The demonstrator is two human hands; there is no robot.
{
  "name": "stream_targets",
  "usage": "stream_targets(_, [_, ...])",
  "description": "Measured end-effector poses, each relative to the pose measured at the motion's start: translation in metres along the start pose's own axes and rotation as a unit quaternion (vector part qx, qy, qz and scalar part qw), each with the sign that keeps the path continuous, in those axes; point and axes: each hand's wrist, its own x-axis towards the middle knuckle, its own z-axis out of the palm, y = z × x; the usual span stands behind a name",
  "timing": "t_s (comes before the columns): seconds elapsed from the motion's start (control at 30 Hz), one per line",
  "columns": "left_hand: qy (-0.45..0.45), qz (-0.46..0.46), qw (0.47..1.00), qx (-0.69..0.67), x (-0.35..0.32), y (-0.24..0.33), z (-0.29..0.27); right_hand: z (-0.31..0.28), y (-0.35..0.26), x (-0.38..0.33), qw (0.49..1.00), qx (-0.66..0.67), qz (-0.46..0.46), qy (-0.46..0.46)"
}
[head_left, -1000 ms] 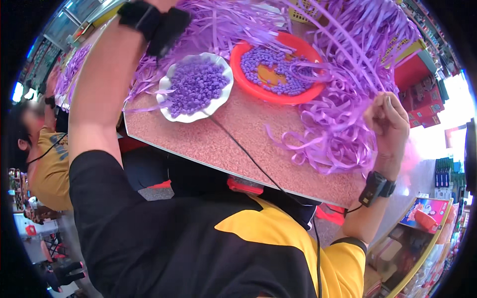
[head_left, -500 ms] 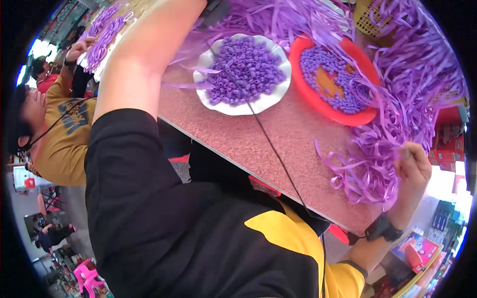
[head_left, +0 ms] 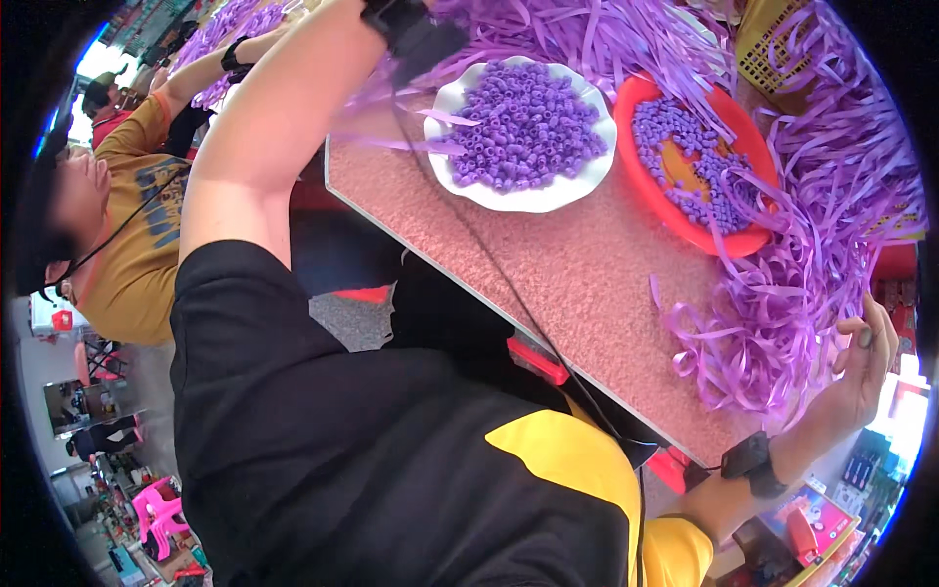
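My right hand (head_left: 866, 367) is at the right edge of a tangled heap of purple ribbons (head_left: 753, 333). Its fingers are stretched and apart, with no held thing visible; a dark band with a box sits on that wrist. My left forearm (head_left: 284, 117) reaches up across the upper left; its wrist device (head_left: 416, 34) shows at the top edge, while the hand is beyond the picture. A white scalloped bowl (head_left: 533, 203) full of small purple beads (head_left: 528, 127) stands between my arms. Beside it, a red oval basin (head_left: 650, 201) holds more purple beads, with ribbons trailing over its rim.
Long ribbons cover the far side of the speckled pink table (head_left: 548, 264) and hang over a yellow basket (head_left: 773, 49). A dark cord (head_left: 499, 264) runs across the table. A person in a mustard top (head_left: 147, 245) is at the left. Pink stools (head_left: 158, 519) stand on the floor.
My right hand has moved right, away from the ribbon heap, and its fingers have opened out. The left forearm has shifted slightly, bringing more of its wrist device into view.
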Motion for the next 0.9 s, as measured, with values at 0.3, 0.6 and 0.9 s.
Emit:
stream_targets(0.3, [-0.277, 0.078, 0.925, -0.246, -0.077, 0.15, -0.004, 0.039, -0.008, -0.013, 0.972, -0.037, 0.132, -0.193])
stream_targets(0.6, [-0.266, 0.067, 0.944, -0.185, -0.093, 0.162, 0.02, 0.026, -0.003, -0.013, 0.979, 0.12, 0.086, -0.142])
stream_targets(0.9, [-0.244, 0.065, 0.962, -0.108, -0.159, 0.107, -0.029, 0.02, -0.022, -0.018, 0.979, 0.086, 0.036, -0.179])
